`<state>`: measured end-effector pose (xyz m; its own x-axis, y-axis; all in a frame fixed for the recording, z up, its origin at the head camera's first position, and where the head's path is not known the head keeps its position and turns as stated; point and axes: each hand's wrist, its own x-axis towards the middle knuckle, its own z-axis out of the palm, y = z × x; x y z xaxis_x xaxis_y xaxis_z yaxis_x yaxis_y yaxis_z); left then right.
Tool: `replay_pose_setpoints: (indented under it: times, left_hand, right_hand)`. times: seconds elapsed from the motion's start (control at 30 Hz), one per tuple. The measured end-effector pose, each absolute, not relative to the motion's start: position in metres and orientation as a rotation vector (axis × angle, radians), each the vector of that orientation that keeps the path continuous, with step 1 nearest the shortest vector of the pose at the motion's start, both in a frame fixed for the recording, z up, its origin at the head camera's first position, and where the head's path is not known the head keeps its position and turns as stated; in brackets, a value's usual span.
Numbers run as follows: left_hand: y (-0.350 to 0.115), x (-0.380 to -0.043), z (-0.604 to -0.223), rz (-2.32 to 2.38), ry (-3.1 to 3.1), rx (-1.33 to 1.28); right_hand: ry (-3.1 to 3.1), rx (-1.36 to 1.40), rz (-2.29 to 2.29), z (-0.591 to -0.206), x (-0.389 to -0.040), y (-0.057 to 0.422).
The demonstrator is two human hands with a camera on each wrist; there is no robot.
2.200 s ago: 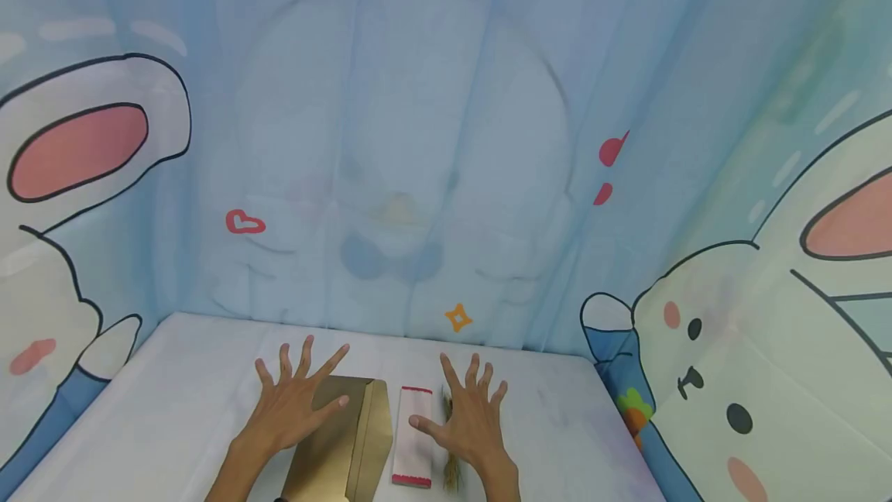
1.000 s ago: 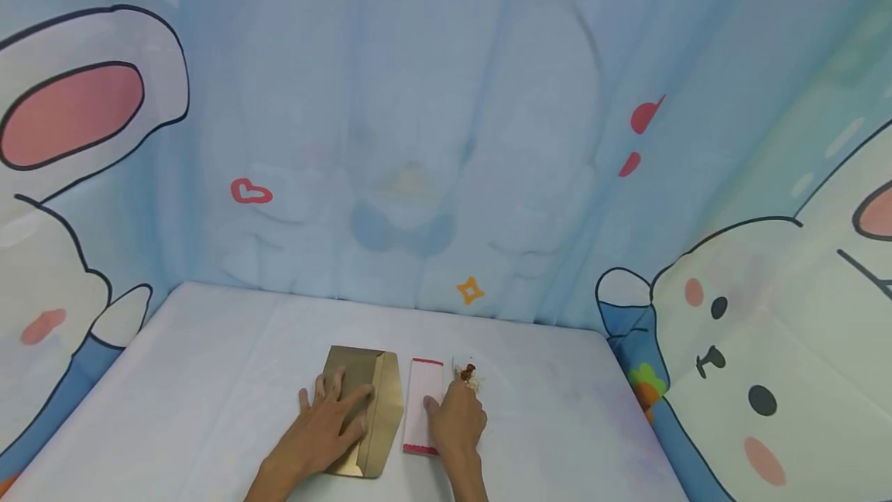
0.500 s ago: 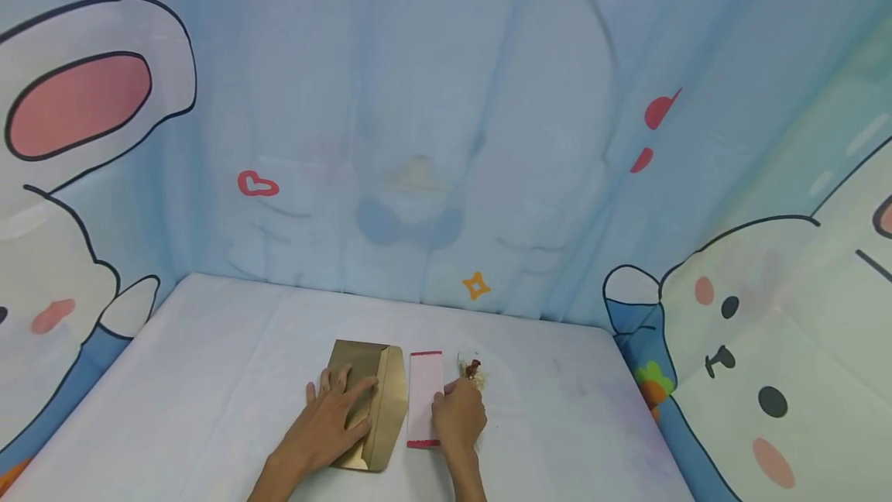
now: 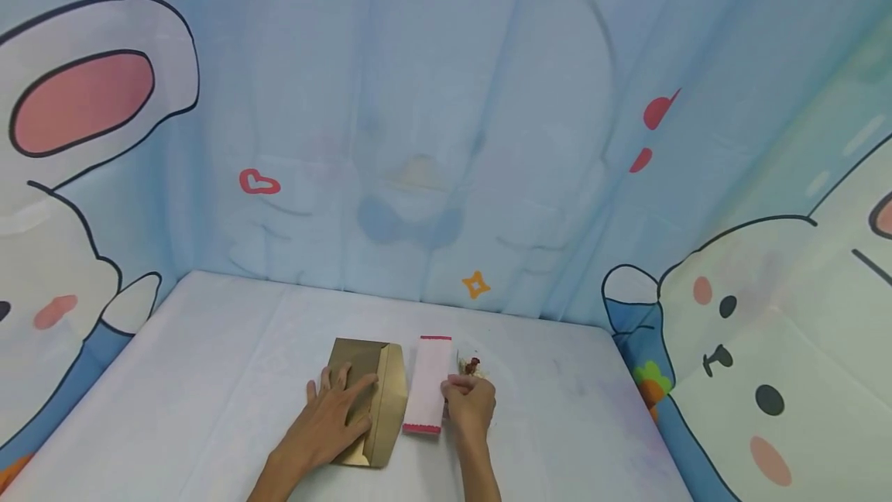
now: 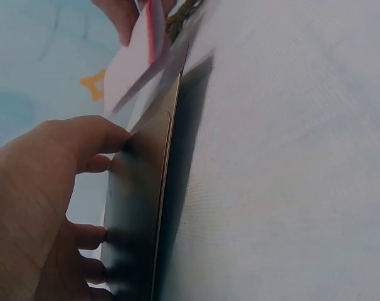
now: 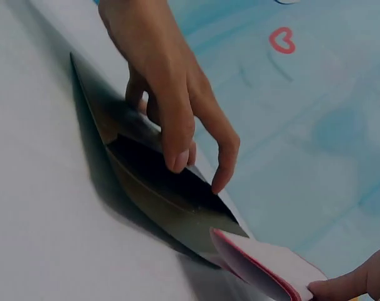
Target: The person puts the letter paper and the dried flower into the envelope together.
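Note:
My left hand (image 4: 329,418) rests with spread fingertips on a gold envelope (image 4: 392,409), whose flap side faces right. In the right wrist view the envelope's mouth gapes as a dark slit (image 6: 165,172) below the thumb and forefinger. Between thumb and fingers my right hand (image 4: 472,406) pinches the right edge of a folded pale pink paper (image 4: 427,386) with red scalloped ends. The paper is raised and tilted, its near end close beside the flap. A small dried flower bunch (image 4: 471,366) lies beyond the right hand, its stems mostly hidden by that hand.
A white cloth (image 4: 571,409) covers the table. Behind it hangs a blue curtain (image 4: 418,115) with printed cartoon rabbits, which also runs along the left and right sides.
Both spread hands have come down: the left onto the envelope, the right beside the paper. The right hand has since taken the paper's edge, raised it and turned its near end towards the envelope.

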<state>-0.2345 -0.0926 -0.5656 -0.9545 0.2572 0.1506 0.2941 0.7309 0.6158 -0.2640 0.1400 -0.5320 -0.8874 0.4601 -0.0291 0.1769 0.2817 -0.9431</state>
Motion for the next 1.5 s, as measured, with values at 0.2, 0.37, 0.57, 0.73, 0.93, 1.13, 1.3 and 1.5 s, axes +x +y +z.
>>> replay_pose_setpoints:
  times: [0.2, 0.37, 0.57, 0.73, 0.93, 1.13, 1.3, 1.5]
  left_hand:
    - [-0.093, -0.237, -0.566, -1.052, -2.869, -0.458]
    - [-0.093, -0.238, -0.565, -1.051, -2.867, -0.464]
    - [-0.091, -0.239, -0.565, -1.059, -2.854, -0.472]
    - [-0.091, -0.238, -0.565, -1.061, -2.852, -0.466]
    - [-0.093, -0.238, -0.565, -1.063, -2.861, -0.458]
    - [-0.094, -0.239, -0.566, -1.072, -2.855, -0.467]
    - [-0.095, -0.238, -0.566, -1.071, -2.855, -0.458]
    - [-0.096, -0.237, -0.568, -1.070, -2.855, -0.447]
  right_hand:
    - [-2.290, -0.593, 1.840, -0.539, -0.266, 0.128]
    - [-2.344, -0.607, 1.818, -0.548, -0.268, 0.118]
    - [-2.402, -0.678, 1.659, -0.556, -0.270, 0.109]
    - [-2.433, -0.708, 1.536, -0.557, -0.271, 0.103]
    - [-2.441, -0.670, 1.508, -0.553, -0.269, 0.097]
    - [-2.438, -0.636, 1.505, -0.556, -0.269, 0.095]
    - [-2.421, -0.612, 1.549, -0.555, -0.268, 0.091]
    - [-2.405, -0.553, 1.542, -0.557, -0.269, 0.087]
